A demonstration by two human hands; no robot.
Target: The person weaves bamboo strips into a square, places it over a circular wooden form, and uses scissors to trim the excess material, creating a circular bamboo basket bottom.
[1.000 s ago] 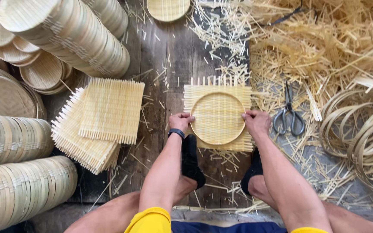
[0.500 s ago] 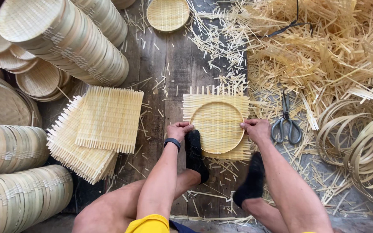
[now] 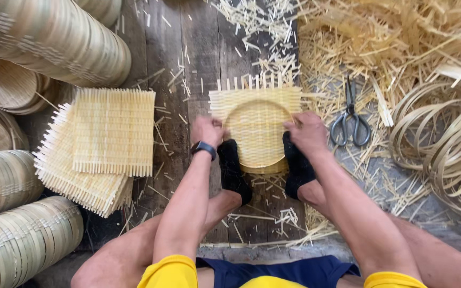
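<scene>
A square woven bamboo mat (image 3: 255, 101) is pressed down into a round bamboo hoop (image 3: 262, 166) on the plank floor (image 3: 188, 48), near its middle. The left hand (image 3: 207, 131) is clenched on the mat's left edge and the right hand (image 3: 306, 132) on its right edge, each grip bearing down at the rim, apparently so that the weave is seated evenly. The hoop is braced from below by two feet in black socks (image 3: 233, 172), seemingly to stop it sliding. Scissors (image 3: 350, 120) lie just right of the mat, within reach. A pile of spare mats (image 3: 100, 144) sits toward the left edge, with stacked finished trays (image 3: 54, 42) beyond. Loose bamboo slivers (image 3: 401, 42) and coiled strips (image 3: 444, 144) cover the right side.
</scene>
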